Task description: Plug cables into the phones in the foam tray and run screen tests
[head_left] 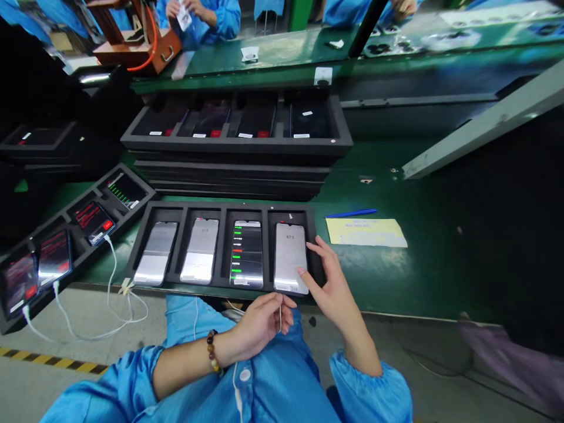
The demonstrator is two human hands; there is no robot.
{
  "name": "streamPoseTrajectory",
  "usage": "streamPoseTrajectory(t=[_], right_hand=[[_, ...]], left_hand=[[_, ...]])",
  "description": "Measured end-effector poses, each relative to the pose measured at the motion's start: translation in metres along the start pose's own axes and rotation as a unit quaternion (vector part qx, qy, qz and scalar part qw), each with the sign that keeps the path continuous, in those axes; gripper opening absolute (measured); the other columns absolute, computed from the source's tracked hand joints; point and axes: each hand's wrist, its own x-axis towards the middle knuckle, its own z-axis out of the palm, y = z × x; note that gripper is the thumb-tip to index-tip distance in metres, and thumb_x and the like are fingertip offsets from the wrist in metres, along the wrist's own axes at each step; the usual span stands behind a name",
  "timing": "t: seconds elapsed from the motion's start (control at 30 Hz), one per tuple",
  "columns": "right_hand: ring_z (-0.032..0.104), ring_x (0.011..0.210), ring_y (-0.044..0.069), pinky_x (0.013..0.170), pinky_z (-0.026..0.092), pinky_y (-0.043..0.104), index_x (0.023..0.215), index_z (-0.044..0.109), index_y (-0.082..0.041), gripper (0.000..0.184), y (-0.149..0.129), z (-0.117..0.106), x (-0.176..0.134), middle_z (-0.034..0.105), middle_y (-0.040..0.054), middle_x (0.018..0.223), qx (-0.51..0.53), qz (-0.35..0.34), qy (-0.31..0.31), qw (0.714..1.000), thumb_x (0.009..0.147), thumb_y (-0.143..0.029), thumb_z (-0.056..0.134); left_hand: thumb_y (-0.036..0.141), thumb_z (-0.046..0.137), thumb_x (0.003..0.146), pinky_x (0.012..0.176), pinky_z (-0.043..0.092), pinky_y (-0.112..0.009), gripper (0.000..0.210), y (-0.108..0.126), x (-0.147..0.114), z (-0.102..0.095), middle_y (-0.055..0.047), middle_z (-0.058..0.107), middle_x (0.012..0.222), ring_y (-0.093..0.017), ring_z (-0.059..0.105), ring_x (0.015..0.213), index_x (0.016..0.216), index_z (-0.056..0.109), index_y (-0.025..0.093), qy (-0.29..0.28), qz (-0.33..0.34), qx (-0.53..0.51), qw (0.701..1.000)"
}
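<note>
Fingers curled, my left hand [263, 320] is just in front of the table edge, below the rightmost phone. A thin white cable [281, 320] hangs from its fingertips. My right hand [329, 282] has its fingers apart, the thumb over the lit screen of that phone [288, 249] and the index finger at its right edge. The phone lies in the right compartment of a black foam tray [311, 226]. To its left in the tray lie a phone with green and red text lines [247, 252] and two phones with pale screens [200, 251] [155, 252].
Another black tray [127, 220] at left holds several phones, some with white cables [112, 258]. Behind are stacked trays [233, 176], the top one holding dark phones. A blue pen [352, 212] and yellow paper [365, 232] lie right. A co-worker [224, 20] sits across.
</note>
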Motion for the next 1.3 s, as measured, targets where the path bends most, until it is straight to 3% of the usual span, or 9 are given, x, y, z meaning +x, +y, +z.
streamPoseTrajectory(t=[0.2, 0.4, 0.57, 0.9, 1.17, 1.3], right_hand=[[0.035, 0.167, 0.029, 0.138, 0.029, 0.059, 0.149, 0.056, -0.035, 0.045, 0.007, -0.004, -0.008, 0.041, 0.0100, 0.176, 0.096, 0.048, -0.009, 0.994, 0.108, -0.053, 0.060], [0.036, 0.167, 0.030, 0.138, 0.027, 0.061, 0.150, 0.057, -0.035, 0.044, 0.005, -0.002, -0.011, 0.042, 0.0099, 0.175, 0.068, 0.036, -0.006, 0.997, 0.108, -0.050, 0.059], [0.035, 0.166, 0.034, 0.138, 0.025, 0.064, 0.150, 0.058, -0.033, 0.052, -0.004, 0.002, -0.010, 0.043, 0.0128, 0.173, 0.007, 0.017, 0.008, 1.000, 0.102, -0.051, 0.070], [0.035, 0.166, 0.030, 0.138, 0.026, 0.059, 0.152, 0.056, -0.037, 0.046, 0.007, -0.004, -0.017, 0.040, 0.0082, 0.176, 0.091, 0.050, -0.018, 0.994, 0.108, -0.051, 0.062], [0.029, 0.169, 0.032, 0.138, 0.025, 0.060, 0.153, 0.056, -0.036, 0.052, 0.000, -0.009, -0.020, 0.035, 0.0095, 0.179, 0.040, 0.029, -0.046, 0.998, 0.105, -0.052, 0.067], [0.028, 0.170, 0.029, 0.139, 0.024, 0.058, 0.153, 0.056, -0.037, 0.049, 0.001, -0.010, -0.020, 0.036, 0.0074, 0.179, 0.060, 0.049, -0.047, 0.996, 0.108, -0.055, 0.061]], left_hand=[[0.069, 0.099, 0.067, 0.064, 0.034, -0.028, 0.063, 0.001, -0.001, 0.002, -0.002, 0.062, 0.069, -0.012, 0.052, 0.062, 0.090, 0.078, 0.013, 0.011, -0.009, -0.006, 1.000], [0.068, 0.101, 0.063, 0.061, 0.029, -0.027, 0.066, 0.002, -0.001, 0.005, 0.001, 0.059, 0.065, -0.010, 0.047, 0.057, 0.091, 0.079, 0.013, 0.027, -0.011, -0.013, 0.999], [0.067, 0.101, 0.063, 0.060, 0.027, -0.028, 0.065, 0.002, -0.001, 0.007, 0.001, 0.058, 0.064, -0.011, 0.045, 0.057, 0.092, 0.078, 0.013, 0.035, -0.005, -0.013, 0.999], [0.071, 0.098, 0.063, 0.060, 0.029, -0.029, 0.066, -0.001, -0.001, 0.009, 0.003, 0.057, 0.060, -0.011, 0.043, 0.056, 0.084, 0.068, 0.016, 0.039, 0.001, -0.002, 0.999], [0.075, 0.090, 0.071, 0.060, 0.025, -0.027, 0.065, -0.007, -0.002, 0.009, 0.007, 0.048, 0.055, -0.010, 0.035, 0.056, 0.084, 0.060, 0.019, 0.033, 0.014, 0.019, 0.999], [0.081, 0.088, 0.068, 0.056, 0.018, -0.026, 0.070, -0.012, 0.000, 0.012, 0.012, 0.032, 0.054, -0.008, 0.025, 0.054, 0.078, 0.051, 0.022, 0.056, 0.015, 0.032, 0.998]])
